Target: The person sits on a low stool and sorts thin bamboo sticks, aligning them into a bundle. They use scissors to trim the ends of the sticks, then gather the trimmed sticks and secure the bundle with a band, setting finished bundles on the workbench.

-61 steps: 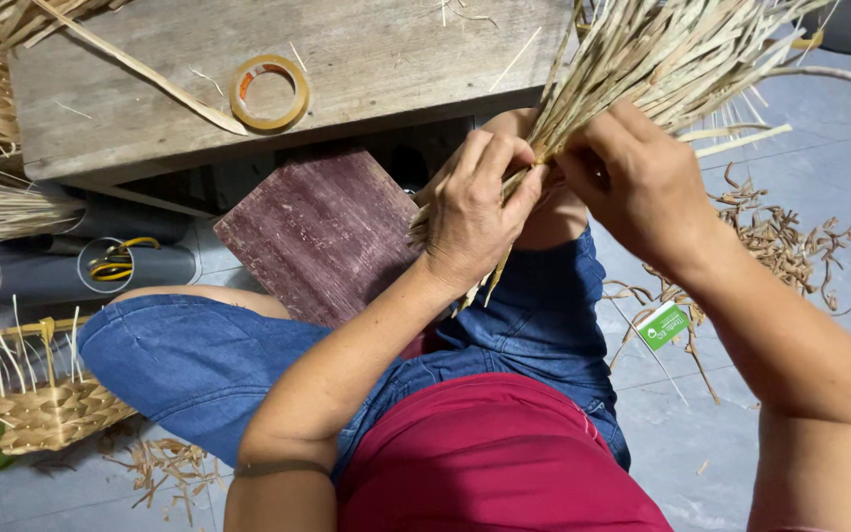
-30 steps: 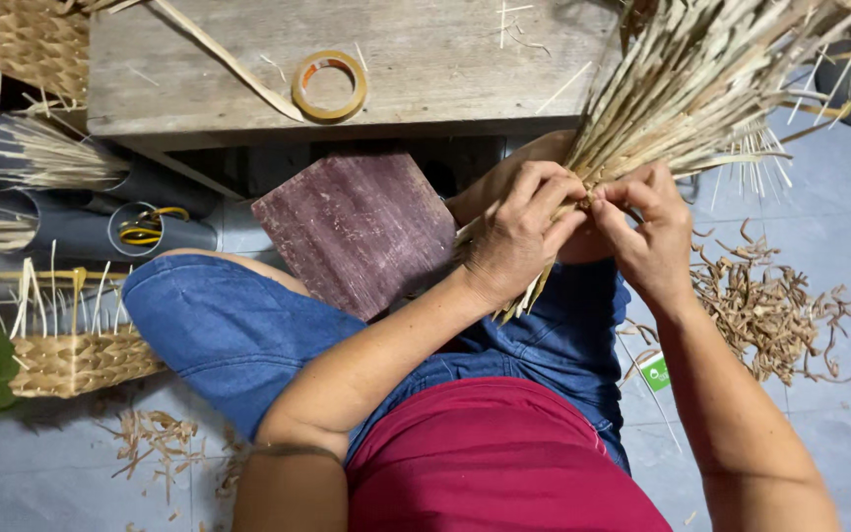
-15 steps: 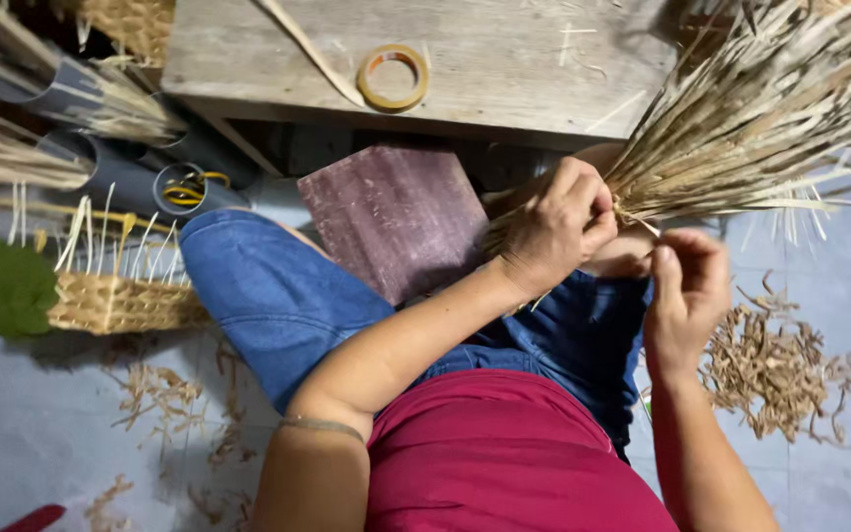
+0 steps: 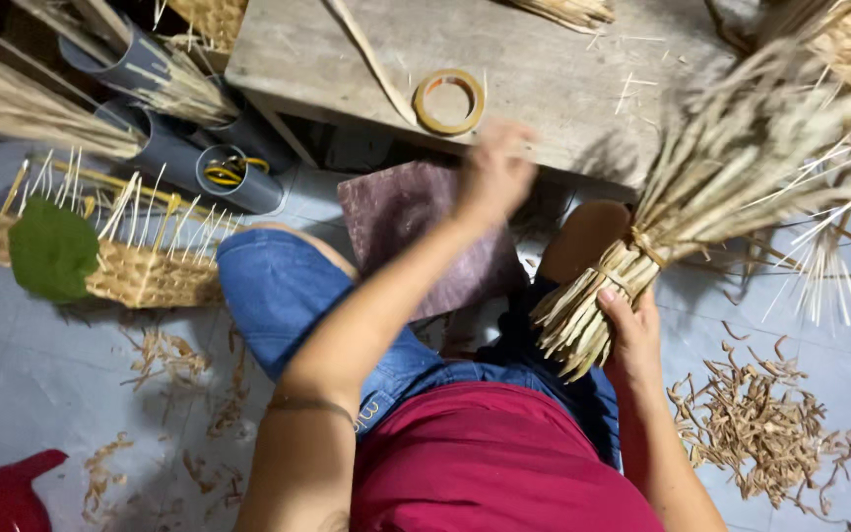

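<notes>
Setting: a person is sitting on a grey tiled floor (image 4: 41,384) in front of a low wooden bench (image 4: 563,69), seen from above.
Right hand: the right hand (image 4: 630,330) is gripping the tied lower end of a bundle of dried straw (image 4: 701,187), fingers wrapping around the cut stems from below.
Bundle: it is slanting up and to the right from the hand, fanning out over the bench edge, bound with a strip just above the fingers.
Left hand: the left hand (image 4: 492,175) is blurring above the bench edge, well apart from the bundle; I cannot tell whether it is spread or closed.
Near the left hand: a roll of tape (image 4: 449,101) is lying on the bench just beyond it, and a purple board (image 4: 416,232) is lying beneath it.
Further out: straw trimmings (image 4: 755,424) are littering the floor right of the holding hand; a half-woven basket (image 4: 125,271) is sitting far left.
</notes>
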